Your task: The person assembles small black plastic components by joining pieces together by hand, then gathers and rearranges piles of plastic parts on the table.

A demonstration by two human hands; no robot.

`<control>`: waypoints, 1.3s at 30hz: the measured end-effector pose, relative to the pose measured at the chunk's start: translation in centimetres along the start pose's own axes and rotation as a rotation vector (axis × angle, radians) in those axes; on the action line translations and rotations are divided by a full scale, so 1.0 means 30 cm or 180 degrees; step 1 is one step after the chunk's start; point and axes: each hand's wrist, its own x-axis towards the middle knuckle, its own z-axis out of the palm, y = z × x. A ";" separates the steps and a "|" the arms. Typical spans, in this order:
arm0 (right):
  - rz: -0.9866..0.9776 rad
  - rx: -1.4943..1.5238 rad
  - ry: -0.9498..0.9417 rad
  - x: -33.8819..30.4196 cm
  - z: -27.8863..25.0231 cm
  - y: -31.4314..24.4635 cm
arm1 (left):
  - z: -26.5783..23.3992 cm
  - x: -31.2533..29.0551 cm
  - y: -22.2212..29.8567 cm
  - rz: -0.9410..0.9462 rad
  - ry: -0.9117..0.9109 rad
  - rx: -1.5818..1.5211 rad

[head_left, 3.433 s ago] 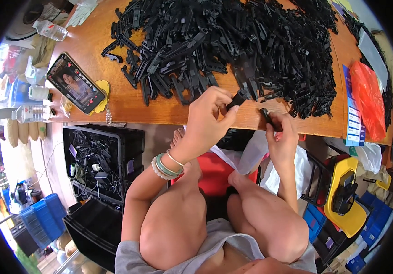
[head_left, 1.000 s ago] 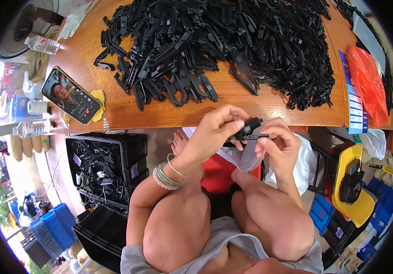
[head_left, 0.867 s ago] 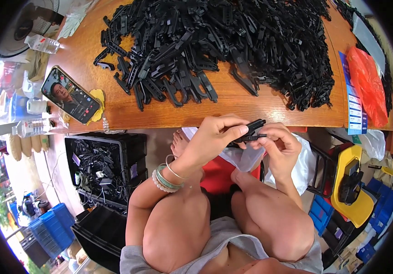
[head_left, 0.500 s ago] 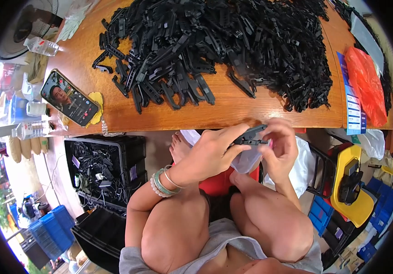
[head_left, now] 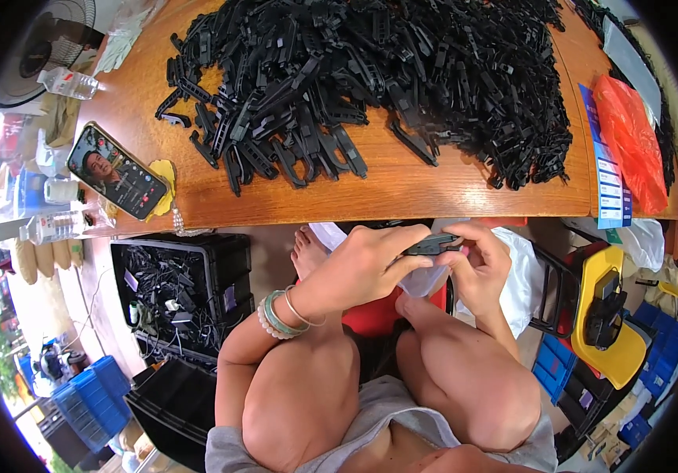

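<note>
Just in front of the table edge, my left hand [head_left: 370, 264] pinches a black plastic part [head_left: 432, 245] between thumb and fingers. At the part's right end, the fingertips of my right hand [head_left: 481, 268] are closed on it as well. What exactly those right fingertips press is partly hidden. On the wooden table [head_left: 276, 203] beyond lies a big heap of black plastic parts [head_left: 315, 87], long curved pieces on the left and smaller ones on the right. A translucent plastic bag [head_left: 421, 282] shows below my hands.
A phone [head_left: 118, 171] leans at the table's left side, near a water bottle [head_left: 69, 83]. Beside my left leg is a black crate [head_left: 228, 272] of cables and parts. To the right are a red plastic bag [head_left: 630, 142] and a yellow chair [head_left: 626, 355].
My right hand's fingers, blurred and lifted above the part's end before, have come down onto it. The black part sits slightly lower and more level.
</note>
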 end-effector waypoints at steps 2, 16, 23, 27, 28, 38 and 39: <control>-0.0085 -0.0122 -0.0329 0.025 -0.024 -0.008 | -0.023 0.002 -0.005 -0.0512 -0.0397 -0.0142; -0.1694 -0.3589 0.0709 0.294 0.030 0.105 | -0.015 0.221 -0.151 0.0963 0.0140 0.2439; -0.1953 -0.2771 0.0658 0.233 0.040 0.166 | -0.027 0.189 -0.111 0.0819 0.0208 0.2264; -0.2212 -0.2065 0.0691 0.231 0.020 0.170 | -0.022 0.186 -0.108 0.0881 0.0375 0.2239; -0.2324 -0.1877 0.0781 0.230 0.020 0.169 | -0.019 0.186 -0.102 0.0976 0.0499 0.2266; -0.1470 -0.0186 0.0935 0.181 0.036 0.149 | -0.043 0.092 -0.080 -0.1193 0.1574 -0.2137; -0.1297 0.0222 0.0970 0.186 0.042 0.149 | -0.047 0.089 -0.073 -0.1430 0.1582 -0.2431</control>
